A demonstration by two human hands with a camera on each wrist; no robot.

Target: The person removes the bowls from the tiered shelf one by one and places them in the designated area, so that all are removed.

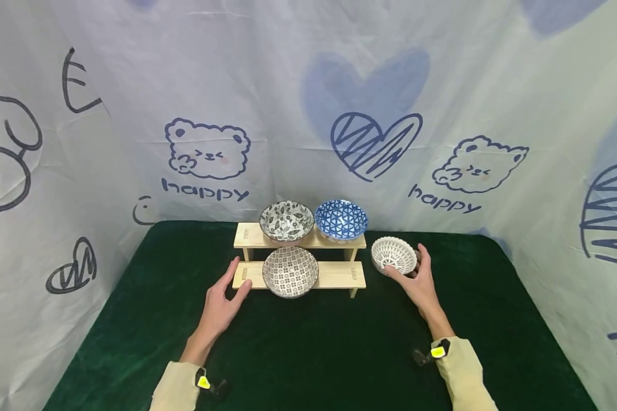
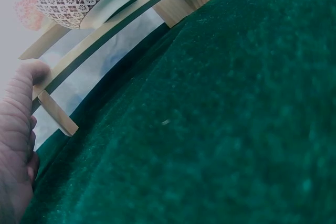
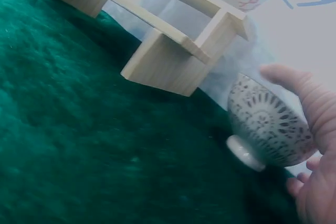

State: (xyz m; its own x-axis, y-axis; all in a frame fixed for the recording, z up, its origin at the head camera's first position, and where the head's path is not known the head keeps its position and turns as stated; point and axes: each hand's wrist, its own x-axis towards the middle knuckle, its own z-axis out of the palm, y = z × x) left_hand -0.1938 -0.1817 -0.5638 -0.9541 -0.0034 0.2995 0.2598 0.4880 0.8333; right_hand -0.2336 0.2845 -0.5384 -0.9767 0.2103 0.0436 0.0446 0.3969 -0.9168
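My left hand (image 1: 220, 305) holds the left end of a two-tier wooden stand (image 1: 341, 275), thumb at the lower tier's front edge and fingers at its side. A brown-and-white patterned bowl (image 1: 290, 272) sits on that lower tier. On the upper tier are a bowl with dark leaf patterns (image 1: 287, 221) and a blue-and-white bowl (image 1: 341, 219). Right of the stand, my right hand (image 1: 420, 285) grips a small white bowl with dark markings (image 1: 393, 254), thumb at the near rim and fingers round its right side. In the right wrist view this bowl (image 3: 268, 121) looks tilted, its foot ring showing.
Dark green cloth (image 1: 313, 354) covers the table. A white printed curtain (image 1: 288, 85) hangs behind and along both sides. The stand's legs (image 2: 59, 115) rest on the cloth.
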